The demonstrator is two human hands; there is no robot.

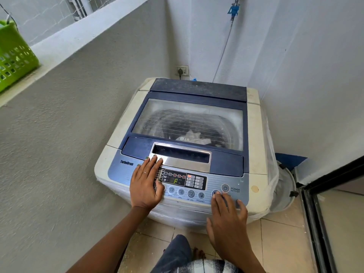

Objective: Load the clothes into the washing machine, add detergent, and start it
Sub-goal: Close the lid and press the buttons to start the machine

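A top-loading washing machine stands in the corner with its blue-framed glass lid closed. Through the glass I see light clothes lying in the drum. The control panel is lit and its display shows a green character. My left hand rests flat on the panel's left side, fingers straight and reaching the lid's silver handle. My right hand stretches out flat, its index fingertip on the round button just left of the power button.
A green plastic basket sits on the ledge at upper left. A wall socket with a plug is behind the machine, and a blue tap with a hose hangs above. A dark door frame stands at right. Tiled floor lies below.
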